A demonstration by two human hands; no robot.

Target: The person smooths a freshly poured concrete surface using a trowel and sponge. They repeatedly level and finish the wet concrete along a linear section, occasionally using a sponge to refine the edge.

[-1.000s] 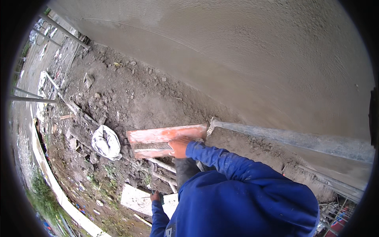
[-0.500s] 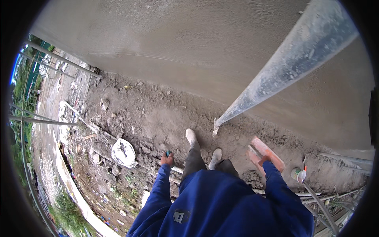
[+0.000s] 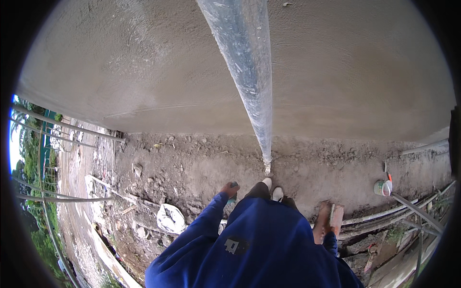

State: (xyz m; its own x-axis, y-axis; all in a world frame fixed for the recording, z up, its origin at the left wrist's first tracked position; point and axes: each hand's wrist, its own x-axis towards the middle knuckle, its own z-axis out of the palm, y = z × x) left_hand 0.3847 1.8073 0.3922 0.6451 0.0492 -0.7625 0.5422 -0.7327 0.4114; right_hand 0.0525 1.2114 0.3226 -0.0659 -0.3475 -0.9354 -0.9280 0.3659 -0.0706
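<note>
My left hand (image 3: 226, 189) is closed round a small dark green object (image 3: 234, 185), low in front of my body; its kind is hard to make out. On my right, beside my hip, my right hand (image 3: 329, 232) grips a plastering float (image 3: 337, 215) with a worn reddish, mortar-smeared board. Its handle is mostly hidden by the hand. Ahead rises a wall (image 3: 144, 72) coated in smooth grey wet-looking plaster. Neither hand touches the wall.
A mortar-spattered metal pole (image 3: 245, 62) stands directly ahead, between me and the wall. A white sack (image 3: 171, 218) lies on rubble at left. A small bucket (image 3: 382, 187) sits at right near poles (image 3: 418, 211). Scaffold tubes (image 3: 67, 124) cross the far left.
My view and body have turned and shifted right, so the pole now stands centred ahead. The float has come back closer to my right side. Both hands keep their holds.
</note>
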